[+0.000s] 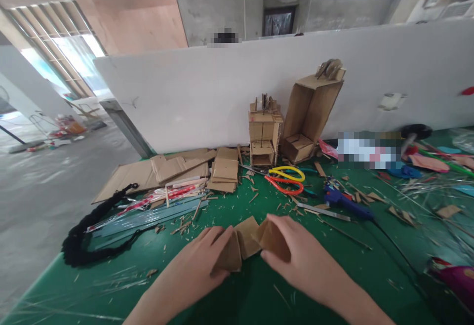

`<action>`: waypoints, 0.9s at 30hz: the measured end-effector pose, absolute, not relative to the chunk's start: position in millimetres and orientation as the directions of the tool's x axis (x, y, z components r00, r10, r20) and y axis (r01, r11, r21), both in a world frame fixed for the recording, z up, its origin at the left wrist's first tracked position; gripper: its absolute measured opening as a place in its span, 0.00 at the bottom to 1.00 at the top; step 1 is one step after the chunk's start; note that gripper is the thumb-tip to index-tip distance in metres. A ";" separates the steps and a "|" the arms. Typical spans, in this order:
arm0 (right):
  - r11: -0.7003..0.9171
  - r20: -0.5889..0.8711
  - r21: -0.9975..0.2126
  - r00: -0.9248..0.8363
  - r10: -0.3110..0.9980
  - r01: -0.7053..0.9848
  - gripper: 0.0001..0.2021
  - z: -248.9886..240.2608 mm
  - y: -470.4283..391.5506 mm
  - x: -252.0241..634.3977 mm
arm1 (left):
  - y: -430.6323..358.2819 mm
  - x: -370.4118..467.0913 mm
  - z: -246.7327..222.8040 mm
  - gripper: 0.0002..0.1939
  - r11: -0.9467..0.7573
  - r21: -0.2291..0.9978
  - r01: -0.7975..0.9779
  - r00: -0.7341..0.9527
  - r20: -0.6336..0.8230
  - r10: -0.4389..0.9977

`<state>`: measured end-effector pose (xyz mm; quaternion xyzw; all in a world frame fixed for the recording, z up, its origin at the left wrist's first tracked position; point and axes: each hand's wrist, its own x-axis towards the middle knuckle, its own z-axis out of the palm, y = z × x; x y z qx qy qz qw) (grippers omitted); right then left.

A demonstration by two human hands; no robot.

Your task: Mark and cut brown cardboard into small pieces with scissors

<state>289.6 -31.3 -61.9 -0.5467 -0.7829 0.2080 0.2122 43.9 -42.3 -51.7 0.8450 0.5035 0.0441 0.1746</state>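
Low over the green table, my left hand (207, 253) curls round one side of a small folded piece of cardboard (247, 238). My right hand (287, 246) grips the other side, its thumb below and fingers above. Creased panels of the cardboard stand up between the two hands; parts of it are hidden by my fingers. Beyond my hands lie scissors (287, 179) with yellow and orange handles. A blue glue gun (348, 204) rests to the right, near a metal-bladed cutter (324, 211).
Two cardboard structures, a smaller one (263, 132) and a taller one (314, 112), stand against the white partition (185, 102). Flat cardboard sheets (129, 182), a black braided cord (79, 236) and plastic-wrapped strips (148, 216) lie left. Scraps litter the green tabletop (237, 206).
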 end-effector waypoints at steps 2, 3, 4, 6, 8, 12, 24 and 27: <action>0.337 0.075 -0.550 -0.357 0.931 0.764 0.29 -64.4 -43.0 283.6 | -42.6 44.3 -54.8 0.36 -0.450 0.381 0.808 0.516 -0.088 0.852; 0.392 0.075 -0.548 -0.423 0.903 0.739 0.30 -65.7 -44.4 281.6 | -43.6 46.1 -54.9 0.36 -0.464 0.409 0.786 0.539 -0.086 0.838; 0.449 0.080 -0.547 -0.491 0.868 0.706 0.31 -66.6 -43.2 280.7 | -44.8 48.4 -54.2 0.36 -0.477 0.440 0.761 0.565 -0.087 0.821; 0.546 0.090 -0.546 -0.604 0.792 0.635 0.33 -66.6 -35.0 282.9 | -47.4 52.6 -51.3 0.36 -0.492 0.496 0.715 0.610 -0.098 0.787; 0.608 0.095 -0.530 -0.671 0.735 0.591 0.34 -64.7 -24.0 288.0 | -49.4 54.5 -48.3 0.35 -0.491 0.539 0.684 0.639 -0.118 0.760; 0.685 0.095 -0.490 -0.748 0.657 0.539 0.34 -62.1 -9.0 293.0 | -49.9 50.7 -49.1 0.32 -0.467 0.601 0.648 0.662 -0.142 0.736; 0.264 0.221 -0.944 -0.215 0.951 0.199 0.21 -83.3 -5.2 291.6 | -38.9 37.7 -63.7 0.22 -0.446 0.546 0.709 0.503 0.053 0.863; 0.002 0.030 -0.978 -0.129 0.991 -0.211 0.23 -84.0 -3.4 286.1 | -37.3 49.7 -58.3 0.22 -0.432 0.602 0.671 0.526 0.024 0.850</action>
